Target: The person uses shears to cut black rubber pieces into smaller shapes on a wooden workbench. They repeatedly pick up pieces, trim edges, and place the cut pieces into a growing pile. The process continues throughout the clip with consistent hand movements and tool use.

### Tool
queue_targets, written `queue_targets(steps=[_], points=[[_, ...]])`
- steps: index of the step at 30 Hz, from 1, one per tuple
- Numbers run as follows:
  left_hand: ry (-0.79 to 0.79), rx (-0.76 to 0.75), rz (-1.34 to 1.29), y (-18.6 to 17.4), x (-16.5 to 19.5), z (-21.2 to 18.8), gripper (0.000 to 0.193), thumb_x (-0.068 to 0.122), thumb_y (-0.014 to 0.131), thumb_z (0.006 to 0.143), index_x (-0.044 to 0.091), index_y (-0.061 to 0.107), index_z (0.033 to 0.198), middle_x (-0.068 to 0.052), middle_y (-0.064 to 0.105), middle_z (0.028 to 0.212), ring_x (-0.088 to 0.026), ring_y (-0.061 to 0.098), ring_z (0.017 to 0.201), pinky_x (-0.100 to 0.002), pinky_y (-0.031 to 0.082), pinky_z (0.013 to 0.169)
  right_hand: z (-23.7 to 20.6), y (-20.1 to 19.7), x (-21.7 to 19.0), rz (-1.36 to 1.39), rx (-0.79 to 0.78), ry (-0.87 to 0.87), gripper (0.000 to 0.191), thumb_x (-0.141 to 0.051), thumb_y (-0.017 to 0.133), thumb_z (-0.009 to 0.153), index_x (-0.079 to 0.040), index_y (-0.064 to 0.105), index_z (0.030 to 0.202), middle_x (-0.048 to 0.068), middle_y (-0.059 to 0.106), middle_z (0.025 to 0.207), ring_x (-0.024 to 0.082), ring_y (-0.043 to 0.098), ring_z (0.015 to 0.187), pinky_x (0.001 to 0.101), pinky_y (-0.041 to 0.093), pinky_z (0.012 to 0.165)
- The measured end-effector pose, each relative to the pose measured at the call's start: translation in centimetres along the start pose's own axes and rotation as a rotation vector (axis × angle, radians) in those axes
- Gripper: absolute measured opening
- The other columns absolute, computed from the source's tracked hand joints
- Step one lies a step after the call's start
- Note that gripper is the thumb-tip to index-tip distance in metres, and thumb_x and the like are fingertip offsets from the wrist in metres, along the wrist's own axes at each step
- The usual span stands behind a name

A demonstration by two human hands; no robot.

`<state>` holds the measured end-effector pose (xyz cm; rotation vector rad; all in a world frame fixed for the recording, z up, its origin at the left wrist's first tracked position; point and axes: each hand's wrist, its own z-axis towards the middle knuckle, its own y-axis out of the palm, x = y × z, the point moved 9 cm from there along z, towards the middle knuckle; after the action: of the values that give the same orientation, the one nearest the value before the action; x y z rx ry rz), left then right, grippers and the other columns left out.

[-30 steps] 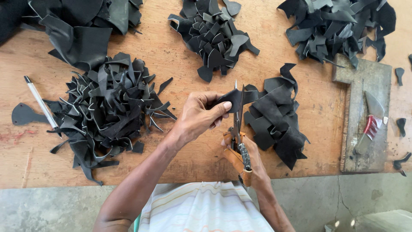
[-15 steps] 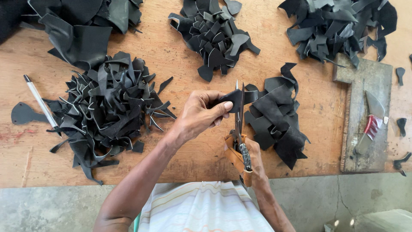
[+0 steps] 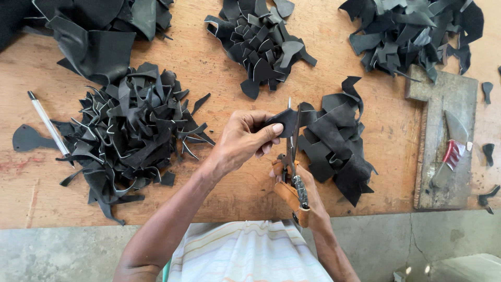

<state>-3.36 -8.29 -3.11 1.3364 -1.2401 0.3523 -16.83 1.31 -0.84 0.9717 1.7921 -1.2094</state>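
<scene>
Left hand point(image 3: 242, 143) pinches a small flat black leather piece point(image 3: 284, 121) above the worn wooden tabletop point(image 3: 219, 78); right hand point(image 3: 297, 190) is closed around the tan-wrapped handles of long steel scissors point(image 3: 293, 156), blades upright against the piece. A clean cut likely needs the piece taut and fingertips off the blade line. Heaps of black offcuts point(image 3: 130, 136) crowd both sides; a white pen point(image 3: 48, 124) lies far left, a red-handled knife point(image 3: 453, 151) on the grey block at right

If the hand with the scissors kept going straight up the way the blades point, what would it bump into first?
The right hand points its scissors up the table. First comes the black piece pinched by the left hand; beyond that, probably the black scrap pile, though height is unclear.
</scene>
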Motion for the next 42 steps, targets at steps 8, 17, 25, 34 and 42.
queue_targets(steps=[8,17,25,34,42], points=[[-0.006,0.001,0.014,0.1,0.2,-0.1,0.017,0.017,0.071,0.096,0.001,0.075,0.1,0.0,0.069,0.074,-0.003,0.057,0.057,-0.019,0.044,0.046,-0.1,-0.5,4.0,-0.034,0.085,0.114,0.02,-0.021,0.074,0.086,-0.003,0.068,0.09,0.0,0.061,0.079,0.008,0.056,0.069,0.0261,0.045,0.059],[-0.039,-0.031,0.028,0.0,0.1,0.1,0.02,0.02,0.072,0.096,0.001,0.075,0.099,0.001,0.067,0.072,-0.002,0.052,0.056,-0.019,0.038,0.046,-0.5,-0.5,4.4,0.195,0.046,0.04,0.022,-0.023,0.071,0.087,-0.001,0.068,0.089,0.0,0.06,0.072,0.005,0.053,0.058,0.0232,0.041,0.049],[-0.034,-0.078,0.05,-0.3,-0.5,0.3,0.021,0.023,0.069,0.098,0.003,0.075,0.1,0.002,0.064,0.069,-0.002,0.051,0.056,-0.018,0.038,0.047,-1.0,-0.4,3.7,0.101,0.061,-0.027,0.016,-0.014,0.071,0.089,-0.001,0.065,0.083,-0.003,0.056,0.07,0.004,0.049,0.058,0.0229,0.038,0.049],[0.123,0.219,0.147,-0.7,0.0,0.0,0.024,0.025,0.065,0.101,0.002,0.075,0.103,0.0,0.068,0.072,-0.004,0.059,0.062,-0.021,0.046,0.051,-0.9,0.8,2.7,0.21,0.111,0.098,0.004,-0.002,0.071,0.087,0.001,0.069,0.088,-0.003,0.06,0.076,0.004,0.051,0.065,0.0228,0.04,0.055],[0.172,0.198,0.066,-0.6,0.1,0.3,0.026,0.023,0.068,0.099,0.002,0.077,0.11,-0.001,0.072,0.078,-0.005,0.06,0.064,-0.02,0.051,0.056,0.3,0.7,3.1,0.174,0.15,0.195,0.012,-0.008,0.072,0.084,-0.001,0.07,0.094,-0.002,0.06,0.076,0.005,0.053,0.063,0.0236,0.042,0.055]])
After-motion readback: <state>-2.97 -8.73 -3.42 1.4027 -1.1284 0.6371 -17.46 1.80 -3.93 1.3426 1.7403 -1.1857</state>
